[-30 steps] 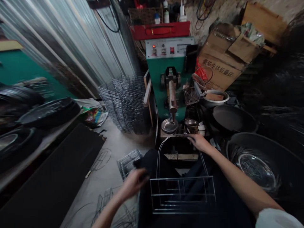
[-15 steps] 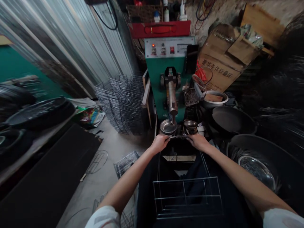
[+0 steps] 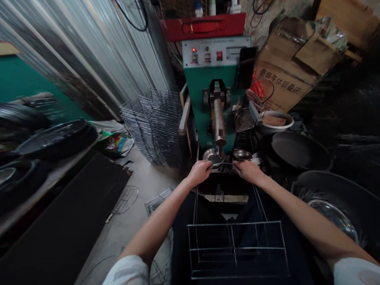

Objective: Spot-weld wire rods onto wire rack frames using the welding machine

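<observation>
1. At left, a tall stack of grey metal wire racks [image 3: 151, 130] stands on the floor, well clear of the arms.
2. The left hand [image 3: 199, 173] has its thumb and fingers curled together, pinching the arched wire at its left shoulder; a light, firm pinch there should stop it rolling.
3. Just beyond, a round shiny metal dish [image 3: 209, 155] sits beneath the thick silvery cylinder [image 3: 219, 118] jutting from the upright green machine [image 3: 196, 95]. Fingertips are best held clear of that cylinder.
4. The thin silvery wire frame [image 3: 234, 249] lies between both arms, its arch toward the machine, its gridded end over the dark-clothed lap. Whether the arch touches the machine, I cannot tell. Supporting the grid would help prevent twisting.
5. The right hand [image 3: 248, 171] pinches the arch's other shoulder, fingers bunched; matching the left hand's height should hold the wire level.
</observation>
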`<state>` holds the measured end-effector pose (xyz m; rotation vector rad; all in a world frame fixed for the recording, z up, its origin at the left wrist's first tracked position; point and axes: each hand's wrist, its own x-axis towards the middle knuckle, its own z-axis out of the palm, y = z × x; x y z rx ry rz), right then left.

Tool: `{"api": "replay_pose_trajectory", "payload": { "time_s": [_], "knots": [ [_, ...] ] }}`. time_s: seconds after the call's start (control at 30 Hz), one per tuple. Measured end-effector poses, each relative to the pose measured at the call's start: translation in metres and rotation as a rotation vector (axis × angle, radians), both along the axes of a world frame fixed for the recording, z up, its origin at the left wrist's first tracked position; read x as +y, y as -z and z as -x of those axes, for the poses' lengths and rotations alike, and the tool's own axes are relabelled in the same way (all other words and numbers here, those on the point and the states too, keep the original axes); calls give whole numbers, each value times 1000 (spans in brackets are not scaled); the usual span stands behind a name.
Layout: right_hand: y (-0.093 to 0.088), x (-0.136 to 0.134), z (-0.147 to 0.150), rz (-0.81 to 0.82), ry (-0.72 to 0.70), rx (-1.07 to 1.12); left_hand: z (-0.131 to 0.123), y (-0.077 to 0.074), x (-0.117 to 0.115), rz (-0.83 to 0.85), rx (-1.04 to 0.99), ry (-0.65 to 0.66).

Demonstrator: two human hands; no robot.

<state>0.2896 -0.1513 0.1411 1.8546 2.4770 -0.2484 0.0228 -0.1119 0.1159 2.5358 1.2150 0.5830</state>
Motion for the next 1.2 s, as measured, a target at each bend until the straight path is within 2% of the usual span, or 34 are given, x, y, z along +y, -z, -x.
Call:
{"api": "replay_pose_trajectory", "payload": {
  "time_s": [0.17,0.33,0.5,0.73,1.2],
  "knots": [
    [-4,14,-5,-47,-32,36,0,-17,8,-28,-13,8],
    [-8,20,-9,-83,-44,61,-2,-25,12,-48,-28,17],
    [-15,22,-8,-65,-32,82,-2,-25,17,-63,-35,21],
    [-21,21,-5,-34,-39,-5,-3,-21,19,-77,-40,22],
    [-14,21,-6,-74,-20,-22,-6,-25,16,-65,18,-8]
  ]
}}
